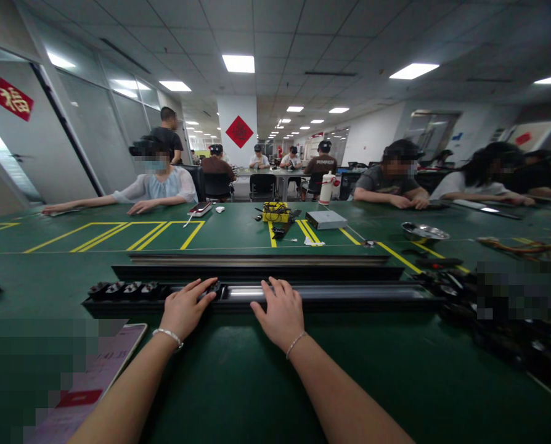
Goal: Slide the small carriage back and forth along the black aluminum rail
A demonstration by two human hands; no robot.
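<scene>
A long black channel-shaped rail (372,295) lies across the green table in front of me, its inside shiny toward the right. Several small black parts with light metallic tops (132,288) sit in a row in its left end. My left hand (188,308) reaches over the rail, thumb and fingertips closed about another small black part (217,288) inside the channel. To the right of it, my right hand (282,309) rests on the rail with fingers extended and thumb apart, holding nothing. The underside of each hand is hidden.
Further black rails (257,271) lie just behind. A heap of black parts (460,296) borders the right end. A phone-like screen (104,364) lies at left front. Beyond are a metal bowl (424,232), a grey box (326,219) and a yellow wire-filled bin (276,212). People sit across the table.
</scene>
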